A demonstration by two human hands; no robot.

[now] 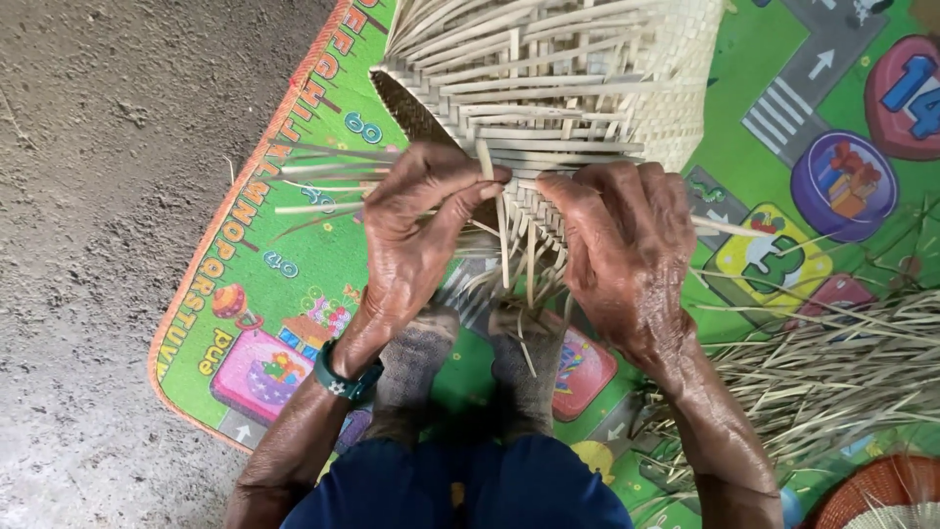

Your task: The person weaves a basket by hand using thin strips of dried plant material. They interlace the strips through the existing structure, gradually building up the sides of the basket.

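I have my left hand in a pinching grip on one pale strip whose long axis runs toward me from that grip, while my right hand, just beside it, presses clenched on the woven mat edge.

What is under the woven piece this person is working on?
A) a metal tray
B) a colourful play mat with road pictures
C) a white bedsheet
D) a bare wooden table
B: the pale woven mat, held by the left hand and the right hand, lies over a green play mat with road pictures, spread on a grey floor.
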